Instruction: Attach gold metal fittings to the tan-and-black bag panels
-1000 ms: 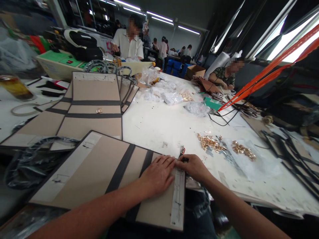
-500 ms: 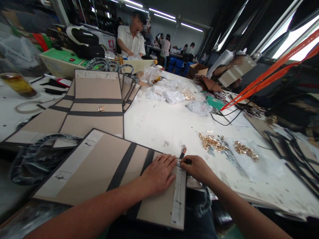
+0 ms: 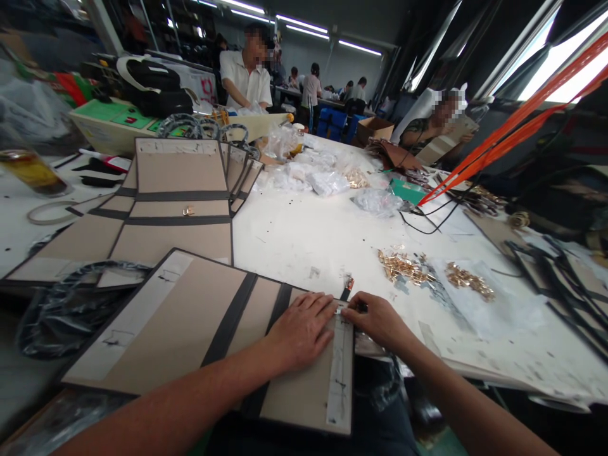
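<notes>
A beige panel (image 3: 190, 316) with dark bands and white end strips lies before me, its near right end overhanging the table edge. My left hand (image 3: 304, 329) rests palm-down on it, fingers stretched out beside the right-hand white strip (image 3: 340, 373). At the top end of that strip my right hand (image 3: 373, 316) is closed in a pinch, its fingertips at the panel's corner. Whatever is between those fingertips is too small and hidden to make out. Just beyond the corner lies a small dark tool with an orange-red end (image 3: 348, 288).
Small gold metal pieces (image 3: 403, 266) lie in a heap on the right, with more on plastic sheet (image 3: 494, 310). Similar panels (image 3: 180, 171) are stacked at left, near plastic-wrapped handles (image 3: 61, 310). Orange straps (image 3: 503, 126) hang at right. Co-workers sit and stand beyond the table.
My right fingers have shifted slightly at the panel's corner; my left hand stays flat. The co-worker at the right has lowered a panel. The view has moved a little.
</notes>
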A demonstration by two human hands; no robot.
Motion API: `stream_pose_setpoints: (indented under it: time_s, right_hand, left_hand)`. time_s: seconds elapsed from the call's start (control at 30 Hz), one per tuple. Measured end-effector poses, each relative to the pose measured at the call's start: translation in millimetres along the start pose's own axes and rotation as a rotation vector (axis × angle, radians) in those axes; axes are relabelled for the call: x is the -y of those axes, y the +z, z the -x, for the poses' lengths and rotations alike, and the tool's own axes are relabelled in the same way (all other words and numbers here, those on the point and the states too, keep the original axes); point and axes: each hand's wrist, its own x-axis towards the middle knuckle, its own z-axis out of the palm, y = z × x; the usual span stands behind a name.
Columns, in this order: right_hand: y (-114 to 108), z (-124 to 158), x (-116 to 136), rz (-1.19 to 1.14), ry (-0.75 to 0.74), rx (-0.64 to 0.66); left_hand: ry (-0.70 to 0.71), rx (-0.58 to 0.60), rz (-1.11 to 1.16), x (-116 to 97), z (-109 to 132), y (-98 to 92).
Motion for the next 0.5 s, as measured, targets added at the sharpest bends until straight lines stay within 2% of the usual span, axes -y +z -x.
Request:
stream_pose_setpoints:
  time_s: [0.07, 0.13, 0.27, 0.37, 0.5]
  right_hand:
    - [-12.2, 5.0, 4.4, -0.121, -0.006, -0.061]
    - [-25.8, 10.4, 13.6, -0.273, -0.027, -0.184]
    - [-40.9, 15.2, 38.0, -0.81, -0.194, -0.378]
    - [-31.9, 9.2, 47.9, -1.15, -0.341, -0.438]
    - [-1.1, -4.7, 43.7, -1.307, -0.326, -0.461]
  left_hand:
    - [-0.013, 0.014, 0.002, -0.8, -0.4, -0.7]
    - [-0.024, 0.032, 0.002, -1.9, -1.3, -2.3]
    - [-0.033, 0.06, 0.004, -3.5, -3.3, -6.3]
    - [-0.029, 0.069, 0.005, -3.7, -3.8, -7.5]
    - [-0.027, 0.059, 0.006, -3.7, -3.4, -6.1]
